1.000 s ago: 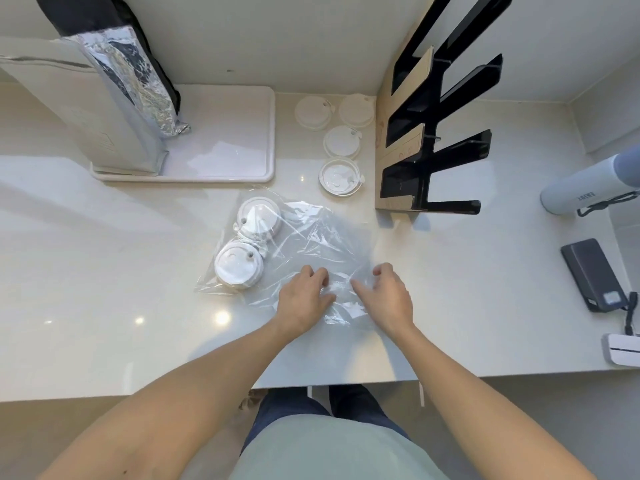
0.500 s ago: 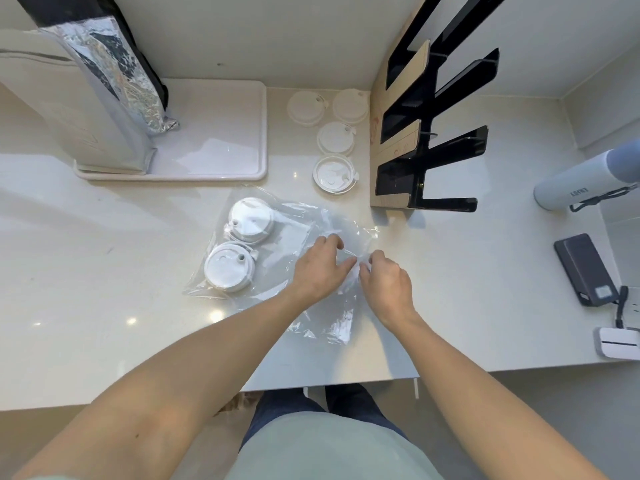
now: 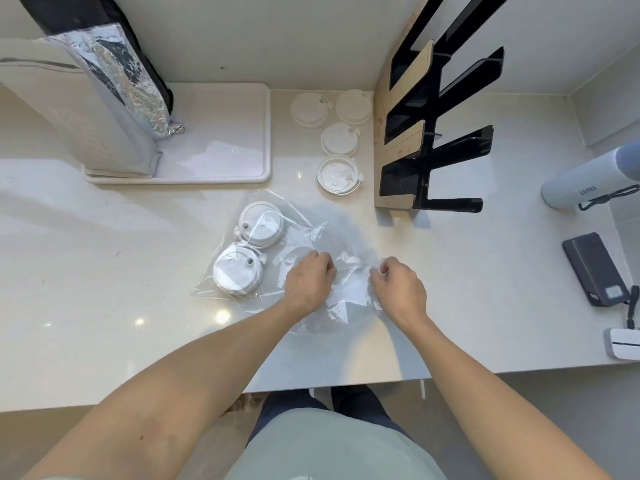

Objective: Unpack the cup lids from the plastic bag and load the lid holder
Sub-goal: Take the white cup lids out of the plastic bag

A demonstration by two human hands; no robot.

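A clear plastic bag (image 3: 311,223) lies flat on the pale counter. Two stacks of white cup lids sit inside its left end, one lid stack (image 3: 261,224) farther back and the other lid stack (image 3: 238,269) nearer me. My left hand (image 3: 309,282) and my right hand (image 3: 398,287) each pinch the bag's open right end, held a little apart. Several loose white lids (image 3: 338,174) lie on the counter behind the bag. The black lid holder (image 3: 429,133) with wooden side panels stands at the back right, just right of them.
A white tray (image 3: 221,133) at the back left carries a tall white and foil-lined bag (image 3: 104,98). On the right lie a white bottle (image 3: 588,181), a dark power bank (image 3: 595,268) and a small white device (image 3: 623,344). The counter's front edge runs just below my forearms.
My hands, close together on the bag's mouth half a second ago, have spread apart, the right one moving right. The bag's open end is stretched wider between them.
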